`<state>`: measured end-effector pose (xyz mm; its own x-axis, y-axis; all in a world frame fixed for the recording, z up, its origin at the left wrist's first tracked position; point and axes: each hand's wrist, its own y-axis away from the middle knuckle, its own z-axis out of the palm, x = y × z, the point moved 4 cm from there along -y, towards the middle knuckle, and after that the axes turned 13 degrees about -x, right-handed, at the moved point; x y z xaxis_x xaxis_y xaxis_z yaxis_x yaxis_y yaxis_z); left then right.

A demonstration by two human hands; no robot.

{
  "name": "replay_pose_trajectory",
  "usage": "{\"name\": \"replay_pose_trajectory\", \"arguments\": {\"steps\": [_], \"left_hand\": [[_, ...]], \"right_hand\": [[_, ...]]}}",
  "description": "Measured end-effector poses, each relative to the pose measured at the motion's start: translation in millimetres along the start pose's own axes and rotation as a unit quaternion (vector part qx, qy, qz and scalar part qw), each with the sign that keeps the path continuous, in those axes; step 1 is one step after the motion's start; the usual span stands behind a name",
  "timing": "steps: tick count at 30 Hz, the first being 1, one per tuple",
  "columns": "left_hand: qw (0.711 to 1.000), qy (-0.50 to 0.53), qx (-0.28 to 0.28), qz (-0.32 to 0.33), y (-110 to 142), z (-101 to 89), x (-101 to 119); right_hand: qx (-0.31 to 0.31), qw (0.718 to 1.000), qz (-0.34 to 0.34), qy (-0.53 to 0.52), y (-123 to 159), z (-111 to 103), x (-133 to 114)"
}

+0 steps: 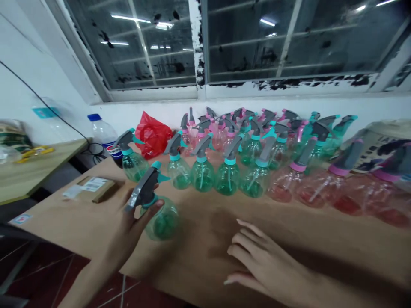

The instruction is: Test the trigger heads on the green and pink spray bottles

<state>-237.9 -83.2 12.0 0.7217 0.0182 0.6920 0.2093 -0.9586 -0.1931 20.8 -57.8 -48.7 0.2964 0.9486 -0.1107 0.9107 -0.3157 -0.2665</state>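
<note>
My left hand point(128, 224) is closed round the neck of a green spray bottle point(160, 218) with a grey and teal trigger head, held tilted just above the brown table point(199, 252). My right hand point(260, 261) lies flat on the table to the right, fingers stretched out and apart, holding nothing. Behind both hands stands a row of green spray bottles point(202, 171), and further right pink spray bottles point(290, 184) with pink collars.
More spray bottles crowd the back under the window point(244, 124). A red plastic bag point(152, 134) and a clear drink bottle point(104, 134) sit at the back left. A small cardboard box point(96, 188) lies left. A printed sack point(379, 145) is at the right.
</note>
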Motion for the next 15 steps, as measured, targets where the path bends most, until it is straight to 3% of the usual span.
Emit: {"name": "replay_pose_trajectory", "arguments": {"steps": [5,8,11,15], "left_hand": [[0.999,0.009,0.044,-0.017,-31.0,-26.5,-29.0],[0.999,0.005,0.040,-0.006,-50.5,-33.5,-45.5],[0.997,-0.009,0.072,0.002,-68.5,-37.5,-59.8],[0.996,-0.027,0.080,0.027,-90.6,-36.2,-66.9]], "right_hand": [[0.063,0.993,-0.016,-0.096,-15.0,15.5,-0.8],[0.050,0.994,-0.023,-0.096,-20.7,24.6,-2.0],[0.017,0.995,-0.046,-0.084,-27.9,29.2,-2.0],[0.004,0.996,-0.056,-0.072,-40.7,29.1,0.0]]}}
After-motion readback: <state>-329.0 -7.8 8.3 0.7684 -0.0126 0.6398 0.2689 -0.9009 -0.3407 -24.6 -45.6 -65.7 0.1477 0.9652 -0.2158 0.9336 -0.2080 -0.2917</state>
